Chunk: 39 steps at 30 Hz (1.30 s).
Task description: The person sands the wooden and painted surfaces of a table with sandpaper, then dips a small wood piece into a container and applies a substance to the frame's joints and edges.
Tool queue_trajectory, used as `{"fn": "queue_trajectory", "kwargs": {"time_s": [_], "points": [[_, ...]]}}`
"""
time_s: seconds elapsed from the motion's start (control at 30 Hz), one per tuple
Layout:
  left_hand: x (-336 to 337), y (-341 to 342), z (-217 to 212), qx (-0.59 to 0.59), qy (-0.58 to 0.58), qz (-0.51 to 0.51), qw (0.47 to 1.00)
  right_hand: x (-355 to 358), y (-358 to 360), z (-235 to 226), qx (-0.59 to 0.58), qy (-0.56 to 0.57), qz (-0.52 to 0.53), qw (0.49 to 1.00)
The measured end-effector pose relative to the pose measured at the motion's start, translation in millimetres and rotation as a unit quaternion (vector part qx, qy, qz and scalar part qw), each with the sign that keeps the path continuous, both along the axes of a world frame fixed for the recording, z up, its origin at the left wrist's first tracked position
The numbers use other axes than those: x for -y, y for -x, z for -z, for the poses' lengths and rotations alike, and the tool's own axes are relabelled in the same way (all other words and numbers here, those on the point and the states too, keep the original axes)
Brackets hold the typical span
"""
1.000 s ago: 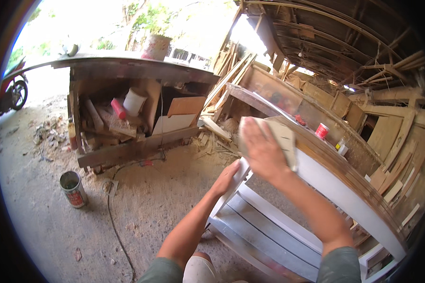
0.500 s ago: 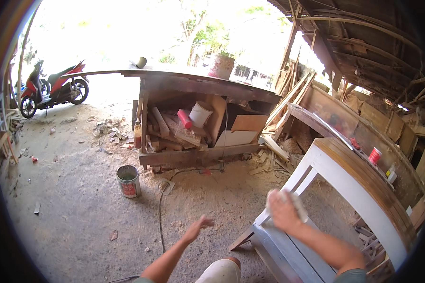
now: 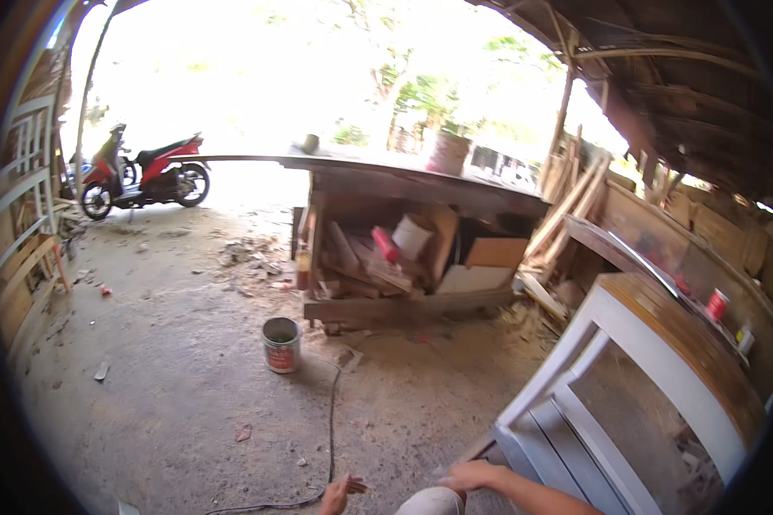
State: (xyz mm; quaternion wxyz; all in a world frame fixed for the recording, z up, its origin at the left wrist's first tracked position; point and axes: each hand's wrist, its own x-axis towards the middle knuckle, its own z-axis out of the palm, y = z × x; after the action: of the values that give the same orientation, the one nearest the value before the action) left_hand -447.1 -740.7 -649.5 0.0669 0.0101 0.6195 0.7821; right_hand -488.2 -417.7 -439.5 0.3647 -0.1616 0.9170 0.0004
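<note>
My right hand is low in the view, beside my knee and by the lower left corner of a white-and-grey wooden bench with a brown top rail. Its fingers are closed on a pale pad, blurred and mostly hidden, so I cannot tell whether it is cloth or sandpaper. Off the bench's white frame, the pad touches none of its upright parts. My left hand is at the bottom edge, over the floor left of my knee. It holds nothing, fingers stretched out.
A paint-stained bucket stands on the dusty floor, with a dark cable running past it. Beyond is a workbench stuffed with wood offcuts. A red scooter is parked far left. A red-and-white can sits on a ledge at right.
My right hand has left the bench's white frame and dropped toward my knee with the pad. My left hand has lowered toward the bottom edge. The view has swung left.
</note>
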Motion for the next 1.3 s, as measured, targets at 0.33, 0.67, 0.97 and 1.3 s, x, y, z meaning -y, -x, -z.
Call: {"fn": "queue_trajectory", "kwargs": {"time_s": [0.33,0.67,0.97,1.3], "points": [[-189,110,-222,-0.322,0.176,0.128,0.921,-44,-267,-56,-0.184,0.249,0.453,0.836],[-390,168,-331,-0.408,-0.034,-0.015,0.912,-134,-476,121,-0.636,0.353,0.592,0.347],[-378,163,-331,-0.41,-0.001,-0.028,0.912,-188,-419,-207,-0.695,0.677,0.161,0.181],[-389,160,-338,-0.418,-0.016,-0.023,0.908,-213,-429,-252,-0.833,0.46,0.289,-0.108]]}}
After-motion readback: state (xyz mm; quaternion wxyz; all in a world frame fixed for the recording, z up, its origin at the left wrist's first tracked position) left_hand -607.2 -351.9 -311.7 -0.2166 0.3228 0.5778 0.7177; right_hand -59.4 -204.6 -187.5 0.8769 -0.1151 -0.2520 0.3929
